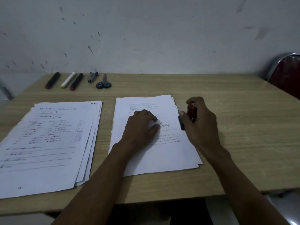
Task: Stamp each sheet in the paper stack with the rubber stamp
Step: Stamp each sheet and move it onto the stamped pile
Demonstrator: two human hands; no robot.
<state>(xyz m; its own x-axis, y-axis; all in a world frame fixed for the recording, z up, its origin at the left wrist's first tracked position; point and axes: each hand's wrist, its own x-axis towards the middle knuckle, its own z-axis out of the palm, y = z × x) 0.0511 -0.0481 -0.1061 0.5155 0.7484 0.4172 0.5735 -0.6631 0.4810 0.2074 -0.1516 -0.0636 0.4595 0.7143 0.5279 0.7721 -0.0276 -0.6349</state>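
Observation:
Two paper stacks lie on the wooden desk (pixel 227 111). The right stack (pixel 162 156) sits in front of me, printed with text and a small drawing. My left hand (pixel 139 127) rests on its top sheet, fingers curled, knuckles up. At the stack's right edge, my right hand (pixel 199 124) grips the rubber stamp (pixel 191 111), which has a red handle and a dark base tilted toward the sheet. The left stack (pixel 48 143) is fanned, its printed top sheet carrying a bluish mark at its right side.
Along the desk's back edge lie three markers (pixel 68 80), a small stapler (pixel 92 77) and blue-handled scissors (pixel 103 82). A red chair with a metal frame (pixel 285 75) stands at the far right. A grey wall rises behind the desk.

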